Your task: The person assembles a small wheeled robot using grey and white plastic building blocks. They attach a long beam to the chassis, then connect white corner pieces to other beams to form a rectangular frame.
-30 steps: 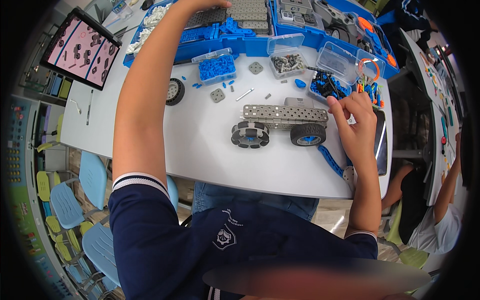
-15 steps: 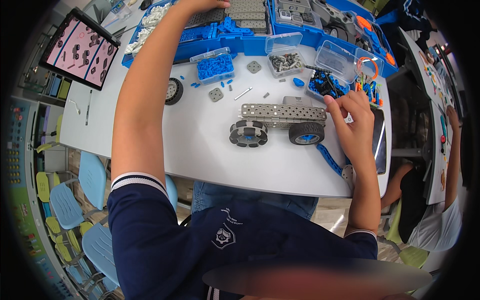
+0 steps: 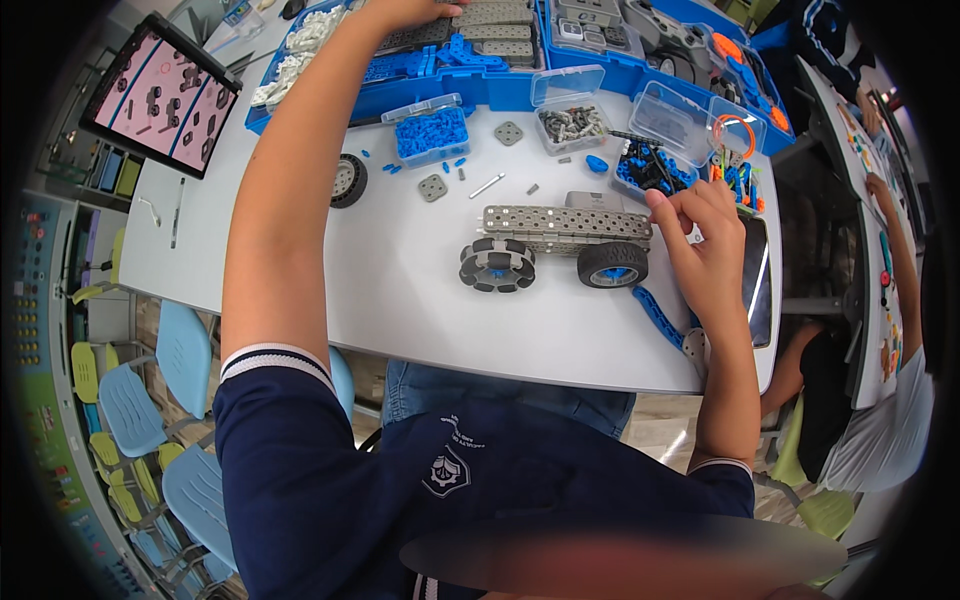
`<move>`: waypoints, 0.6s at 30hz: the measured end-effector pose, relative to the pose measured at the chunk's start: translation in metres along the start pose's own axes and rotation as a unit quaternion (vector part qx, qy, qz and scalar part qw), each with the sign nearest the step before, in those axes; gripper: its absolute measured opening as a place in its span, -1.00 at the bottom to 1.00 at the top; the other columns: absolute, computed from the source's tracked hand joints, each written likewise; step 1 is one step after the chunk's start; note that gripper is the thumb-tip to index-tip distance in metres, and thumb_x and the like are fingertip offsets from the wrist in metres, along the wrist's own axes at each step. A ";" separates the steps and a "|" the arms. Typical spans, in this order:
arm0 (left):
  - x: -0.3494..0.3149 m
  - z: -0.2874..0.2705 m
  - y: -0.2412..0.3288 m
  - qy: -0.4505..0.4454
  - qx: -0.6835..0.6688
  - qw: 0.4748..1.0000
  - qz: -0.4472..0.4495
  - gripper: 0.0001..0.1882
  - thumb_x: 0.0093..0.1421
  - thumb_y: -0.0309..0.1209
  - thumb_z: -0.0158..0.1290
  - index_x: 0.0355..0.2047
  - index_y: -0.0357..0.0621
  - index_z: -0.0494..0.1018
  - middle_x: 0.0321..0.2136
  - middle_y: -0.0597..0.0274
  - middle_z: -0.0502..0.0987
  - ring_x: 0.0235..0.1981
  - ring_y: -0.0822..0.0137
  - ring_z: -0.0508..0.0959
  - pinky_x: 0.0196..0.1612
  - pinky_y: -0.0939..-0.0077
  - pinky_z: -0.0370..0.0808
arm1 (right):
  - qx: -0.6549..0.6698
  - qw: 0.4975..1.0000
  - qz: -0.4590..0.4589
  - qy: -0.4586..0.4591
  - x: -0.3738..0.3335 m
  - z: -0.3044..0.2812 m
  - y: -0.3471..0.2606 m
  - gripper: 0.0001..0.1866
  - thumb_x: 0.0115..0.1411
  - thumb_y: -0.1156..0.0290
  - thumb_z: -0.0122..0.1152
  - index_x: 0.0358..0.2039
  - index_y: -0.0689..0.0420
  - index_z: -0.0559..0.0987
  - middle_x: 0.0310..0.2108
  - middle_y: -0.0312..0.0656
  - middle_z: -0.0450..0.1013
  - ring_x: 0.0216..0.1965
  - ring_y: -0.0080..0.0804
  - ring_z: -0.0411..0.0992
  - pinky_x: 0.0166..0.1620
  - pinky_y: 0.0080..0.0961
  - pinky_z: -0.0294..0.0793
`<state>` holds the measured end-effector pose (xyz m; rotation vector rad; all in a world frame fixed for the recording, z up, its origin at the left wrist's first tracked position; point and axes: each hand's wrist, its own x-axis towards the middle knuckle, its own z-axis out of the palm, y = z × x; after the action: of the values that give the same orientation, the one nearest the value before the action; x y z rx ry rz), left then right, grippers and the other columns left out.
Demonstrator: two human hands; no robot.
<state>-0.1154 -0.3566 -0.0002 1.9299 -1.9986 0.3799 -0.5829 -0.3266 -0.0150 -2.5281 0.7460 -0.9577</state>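
Note:
My left hand (image 3: 415, 12) reaches over the blue storage tray (image 3: 480, 92), its fingertips by the grey perforated beams (image 3: 497, 15). The upper edge cuts off most of that hand, so its grip is hidden. On the white table stands a wheeled chassis of grey perforated beams (image 3: 560, 222). A roller-rimmed wheel (image 3: 497, 266) is at its left end and a black-tyred wheel (image 3: 613, 266) at its right. My right hand (image 3: 712, 235) is raised beside the chassis's right end, open, thumb and bent fingers apart, with nothing visible between them.
Small clear boxes hold blue pins (image 3: 430, 135), grey connectors (image 3: 572, 125) and black-and-blue parts (image 3: 655, 165). A loose wheel (image 3: 347, 181), two grey plates (image 3: 432, 187) and a shaft (image 3: 488, 186) lie behind. A tablet (image 3: 165, 95) stands left. A curved blue beam (image 3: 660, 318) lies near the front edge.
My left hand has shifted very slightly to the right at the tray. My right hand and the chassis are nearly still. At the right, another person's arm has moved.

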 end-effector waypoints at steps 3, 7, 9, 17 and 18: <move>0.001 0.003 0.002 0.015 0.026 1.000 0.009 -0.73 0.05 -0.35 0.34 -0.23 -0.11 0.62 -0.23 -0.03 0.60 -0.07 -0.09 0.54 0.10 0.11 0.45 | -0.001 1.000 -0.003 -0.002 0.000 -0.001 0.000 -0.70 0.22 0.35 0.38 -0.57 0.27 0.58 -0.61 -0.21 0.26 -0.45 -0.32 0.19 -0.38 -0.33 0.20; 0.000 -0.008 0.024 0.026 -0.085 0.993 -0.073 -0.69 0.09 -0.42 0.31 -0.16 -0.19 0.55 -0.29 0.00 0.64 -0.17 -0.02 0.62 -0.05 0.19 0.54 | 0.003 1.000 -0.011 0.001 -0.001 -0.001 0.001 -0.73 0.21 0.37 0.38 -0.54 0.25 0.58 -0.60 -0.20 0.27 -0.45 -0.31 0.20 -0.36 -0.35 0.21; -0.008 -0.020 0.049 0.146 -0.097 0.983 -0.057 -0.68 0.11 -0.45 0.30 -0.13 -0.20 0.52 -0.31 0.06 0.65 -0.24 0.08 0.65 -0.14 0.28 0.57 | 0.012 1.000 -0.015 0.013 0.000 -0.002 0.002 -0.75 0.21 0.38 0.38 -0.53 0.25 0.59 -0.59 -0.20 0.28 -0.45 -0.31 0.21 -0.35 -0.36 0.22; -0.090 -0.055 0.193 -0.022 -0.572 0.809 -0.130 -0.65 0.21 -0.45 0.25 0.01 -0.24 0.57 -0.21 0.13 0.66 -0.20 0.33 0.67 -0.08 0.41 0.61 | 0.211 0.977 -0.002 0.041 0.023 -0.015 0.016 -0.71 0.20 0.34 0.42 -0.09 0.14 0.65 -0.41 -0.32 0.48 -0.38 -0.57 0.41 -0.29 -0.58 0.37; -0.096 -0.057 0.205 -0.053 -0.611 0.782 -0.110 -0.65 0.22 -0.45 0.24 0.02 -0.20 0.58 -0.19 0.12 0.67 -0.16 0.28 0.68 -0.05 0.36 0.60 | 0.250 0.967 -0.035 0.030 0.027 -0.015 0.016 -0.66 0.19 0.34 0.43 -0.03 0.12 0.64 -0.38 -0.33 0.50 -0.37 -0.60 0.43 -0.29 -0.61 0.39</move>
<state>-0.3144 -0.2363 0.0195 1.2266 -1.3536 -0.9091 -0.5818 -0.3568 0.0014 -2.0998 0.3687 -1.0900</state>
